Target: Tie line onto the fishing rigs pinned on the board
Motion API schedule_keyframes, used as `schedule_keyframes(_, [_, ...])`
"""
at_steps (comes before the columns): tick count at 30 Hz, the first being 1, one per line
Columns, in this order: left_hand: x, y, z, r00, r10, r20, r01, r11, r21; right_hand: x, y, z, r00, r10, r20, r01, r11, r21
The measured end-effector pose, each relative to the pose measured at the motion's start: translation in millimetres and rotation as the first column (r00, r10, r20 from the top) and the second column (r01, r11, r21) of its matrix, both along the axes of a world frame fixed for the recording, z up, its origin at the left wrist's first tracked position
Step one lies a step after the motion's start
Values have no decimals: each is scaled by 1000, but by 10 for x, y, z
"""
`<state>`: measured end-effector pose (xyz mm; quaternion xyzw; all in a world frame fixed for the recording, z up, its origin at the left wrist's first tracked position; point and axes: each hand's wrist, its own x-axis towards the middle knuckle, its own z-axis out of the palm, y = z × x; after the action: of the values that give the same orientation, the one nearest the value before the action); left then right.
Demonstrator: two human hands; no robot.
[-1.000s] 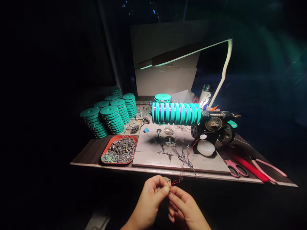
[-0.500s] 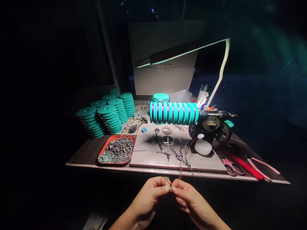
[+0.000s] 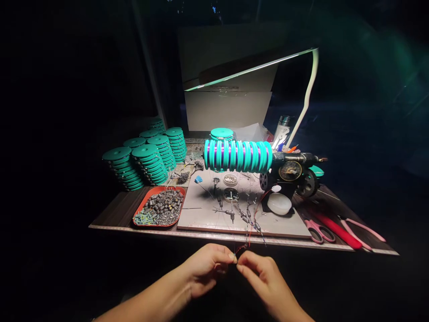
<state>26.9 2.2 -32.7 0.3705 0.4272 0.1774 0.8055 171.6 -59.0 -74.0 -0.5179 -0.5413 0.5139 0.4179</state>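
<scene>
Just beyond the table's front edge, my left hand (image 3: 209, 268) pinches a thin line that runs up toward the bench, thumb against forefinger. My right hand (image 3: 263, 275) is closed in a pinch beside it, fingertips almost touching the left ones; what it grips is too small to make out. A reddish-dark thread (image 3: 240, 248) shows just above the fingertips. Over the board, several small grey sinkers (image 3: 246, 218) dangle on fine lines below a row of teal foam spools (image 3: 237, 156) wound with purple line on a hand-cranked winder (image 3: 291, 172).
An orange tray (image 3: 135, 222) holds grey weights and small green and metal parts. Stacked teal spools (image 3: 149, 163) stand at left. A white round container (image 3: 279, 204) sits on the board (image 3: 197, 226). Pink scissors (image 3: 320, 231), a red-handled tool (image 3: 342, 232) and pink-handled pliers (image 3: 363, 230) lie right.
My left forearm has swung lower and farther left, and its fingers have turned. The right hand's fingers have rotated downward slightly. The whole view has shifted a little to the left.
</scene>
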Motion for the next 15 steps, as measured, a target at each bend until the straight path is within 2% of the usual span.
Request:
schedule_keyframes(2, [-8,3,-5,999,-6,-53,11,995,95,2,-75,83,967,68,245,-105,984,144])
schedule_keyframes(3, [-21,-1,-7,997,0,-74,11,988,154,-6,-98,126,900,86,427,-200,953,229])
schedule_keyframes(4, [-40,-11,-9,996,16,-91,4,976,218,-22,-104,173,785,72,615,-319,898,302])
schedule_keyframes(6, [-94,-56,-10,991,79,-111,-36,935,352,-80,-58,300,494,-41,869,-573,736,360])
schedule_keyframes(7, [-125,-90,-10,985,123,-117,-65,911,408,-122,-1,384,396,-92,914,-668,654,355])
schedule_keyframes(8, [-157,-131,-9,979,168,-118,-95,881,464,-168,75,482,338,-113,934,-750,567,340])
schedule_keyframes(10, [-214,-219,-4,967,243,-83,-153,806,572,-264,269,693,312,-85,946,-856,407,319])
schedule_keyframes(11, [-238,-259,2,959,280,-49,-192,765,615,-307,375,791,334,-49,941,-879,344,330])
schedule_keyframes(12, [-258,-293,10,950,313,-7,-234,727,645,-341,478,873,353,-15,936,-890,303,340])
schedule_keyframes(13, [-275,-319,20,940,339,38,-278,698,659,-368,572,931,372,17,928,-892,281,353])
schedule_keyframes(15, [-299,-345,38,922,369,115,-356,693,627,-394,713,965,411,67,909,-880,290,376])
